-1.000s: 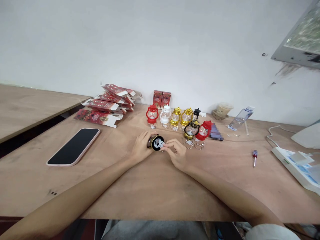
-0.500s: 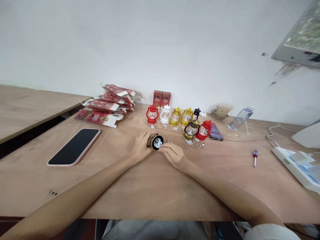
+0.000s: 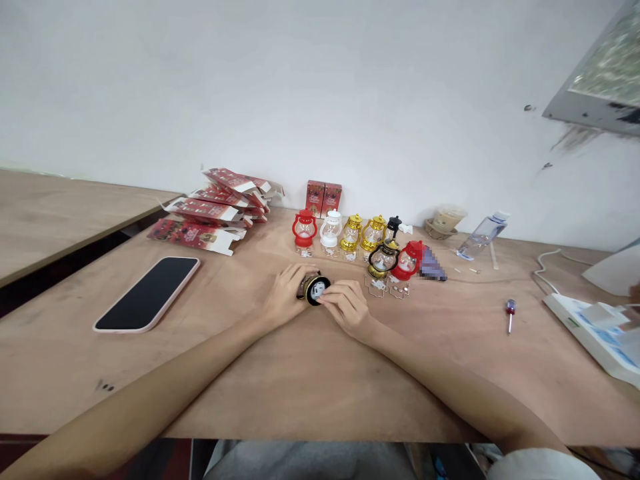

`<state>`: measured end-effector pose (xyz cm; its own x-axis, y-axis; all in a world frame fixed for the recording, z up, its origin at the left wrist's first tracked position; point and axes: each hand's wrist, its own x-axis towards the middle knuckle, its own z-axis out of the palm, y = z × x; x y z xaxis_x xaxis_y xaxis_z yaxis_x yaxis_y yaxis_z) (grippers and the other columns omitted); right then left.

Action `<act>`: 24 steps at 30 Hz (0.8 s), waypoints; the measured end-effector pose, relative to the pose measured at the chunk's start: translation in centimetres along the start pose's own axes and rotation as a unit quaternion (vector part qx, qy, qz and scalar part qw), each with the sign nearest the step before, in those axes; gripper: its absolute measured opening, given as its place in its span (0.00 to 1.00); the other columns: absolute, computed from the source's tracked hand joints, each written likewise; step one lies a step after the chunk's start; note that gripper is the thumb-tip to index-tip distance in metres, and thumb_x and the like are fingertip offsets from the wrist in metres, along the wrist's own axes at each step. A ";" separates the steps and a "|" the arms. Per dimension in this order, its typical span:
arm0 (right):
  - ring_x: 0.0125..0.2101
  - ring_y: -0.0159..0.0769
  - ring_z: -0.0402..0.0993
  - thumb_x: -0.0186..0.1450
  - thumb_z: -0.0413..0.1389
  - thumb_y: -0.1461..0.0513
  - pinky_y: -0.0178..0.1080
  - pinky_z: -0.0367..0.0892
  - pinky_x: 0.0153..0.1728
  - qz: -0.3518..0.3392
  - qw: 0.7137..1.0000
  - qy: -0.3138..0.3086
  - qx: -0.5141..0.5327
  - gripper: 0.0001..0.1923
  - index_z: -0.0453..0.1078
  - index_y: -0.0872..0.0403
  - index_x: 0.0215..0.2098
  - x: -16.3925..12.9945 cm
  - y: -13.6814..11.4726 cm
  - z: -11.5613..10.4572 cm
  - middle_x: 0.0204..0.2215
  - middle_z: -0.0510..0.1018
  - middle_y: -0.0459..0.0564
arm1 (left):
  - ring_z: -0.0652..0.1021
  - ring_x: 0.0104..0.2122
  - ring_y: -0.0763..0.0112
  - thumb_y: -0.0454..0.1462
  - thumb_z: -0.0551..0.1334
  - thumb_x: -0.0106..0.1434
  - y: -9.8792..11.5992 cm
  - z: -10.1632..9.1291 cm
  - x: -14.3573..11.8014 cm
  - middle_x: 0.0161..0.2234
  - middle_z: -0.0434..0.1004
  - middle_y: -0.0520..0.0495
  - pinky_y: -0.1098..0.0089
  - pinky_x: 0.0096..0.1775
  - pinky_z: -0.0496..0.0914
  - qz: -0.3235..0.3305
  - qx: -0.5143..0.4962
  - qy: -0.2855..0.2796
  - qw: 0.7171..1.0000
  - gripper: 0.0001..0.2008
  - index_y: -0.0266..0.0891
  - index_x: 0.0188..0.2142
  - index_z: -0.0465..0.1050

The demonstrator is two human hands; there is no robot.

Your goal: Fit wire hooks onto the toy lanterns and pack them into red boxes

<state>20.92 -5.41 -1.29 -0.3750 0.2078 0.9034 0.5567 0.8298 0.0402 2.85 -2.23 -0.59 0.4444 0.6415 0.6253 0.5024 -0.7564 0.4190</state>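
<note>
two hands on one small black lantern (image 3: 315,289), left hand (image 3: 284,293) curled around its body, right hand (image 3: 347,307) fingertips pinching its base

One head-worn camera is looking forward and down across a wooden table (image 3: 300,373) toward a white wall (image 3: 300,87). Both forearms are reaching in from the bottom edge, with the hands meeting near the middle, fairly close. No second view is sharing the scene.

Plain white wall (image 3: 320,87) with dark scuffs at right, behind a light brown wooden surface (image 3: 280,373), a second wooden surface (image 3: 55,213) across a dark gap at left, grey-framed window (image 3: 600,80) top right.
</note>
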 end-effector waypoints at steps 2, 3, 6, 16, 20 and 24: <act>0.35 0.33 0.71 0.61 0.57 0.68 0.37 0.66 0.36 0.002 1.000 -0.009 0.001 0.05 0.70 0.53 0.36 -0.1 0.0 0.0 0.31 0.78 0.49 | 0.72 0.46 0.60 0.31 0.60 0.51 0.1 0.0 0.0 0.45 0.72 0.45 0.61 0.48 0.66 0.002 -0.002 0.000 1.000 0.20 0.40 0.45 0.64; 0.35 0.33 0.71 0.61 0.57 0.68 0.38 0.66 0.36 0.003 1.000 -0.012 0.000 0.05 0.70 0.53 0.36 -0.1 0.0 0.0 0.31 0.78 0.48 | 0.72 0.46 0.60 0.31 0.60 0.51 0.1 0.0 0.0 0.45 0.72 0.45 0.61 0.48 0.66 0.002 -0.002 0.000 1.000 0.20 0.40 0.45 0.64; 0.35 0.34 0.70 0.61 0.57 0.68 0.38 0.66 0.36 0.002 1.000 -0.015 0.001 0.06 0.70 0.53 0.36 -0.1 0.0 0.0 0.31 0.78 0.48 | 0.72 0.46 0.60 0.32 0.60 0.51 0.1 0.0 0.0 0.45 0.72 0.44 0.61 0.47 0.66 0.001 -0.002 0.001 1.000 0.20 0.40 0.45 0.64; 0.39 0.37 0.70 0.57 0.62 0.60 0.40 0.67 0.39 0.162 0.981 0.030 0.106 0.14 0.67 0.53 0.40 0.8 0.0 -0.1 0.37 0.73 0.52 | 0.70 0.50 0.60 0.34 0.60 0.54 0.1 -0.1 -0.2 0.49 0.70 0.44 0.61 0.49 0.62 0.003 0.045 -0.030 0.999 0.21 0.41 0.49 0.63; 0.39 0.36 0.70 0.54 0.63 0.55 0.39 0.67 0.39 0.244 0.945 -0.024 0.217 0.22 0.65 0.53 0.43 0.9 0.4 0.0 0.39 0.71 0.52 | 0.70 0.50 0.59 0.37 0.60 0.56 0.3 -0.3 -0.3 0.50 0.70 0.43 0.61 0.47 0.61 0.020 0.076 -0.033 0.996 0.21 0.42 0.49 0.63; 0.39 0.35 0.69 0.51 0.64 0.51 0.38 0.67 0.38 0.305 0.896 -0.028 0.321 0.20 0.67 0.53 0.36 0.4 0.7 0.9 0.37 0.70 0.50 | 0.70 0.50 0.59 0.35 0.58 0.56 0.4 -0.5 -0.2 0.51 0.71 0.43 0.60 0.47 0.59 0.053 0.113 -0.029 0.992 0.19 0.43 0.49 0.65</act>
<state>20.50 -4.27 -1.32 -0.1921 0.7349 0.6505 0.1358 0.6763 -0.7240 2.61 -2.77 -0.25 0.5421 0.5706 0.6169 0.6009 -0.7764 0.1902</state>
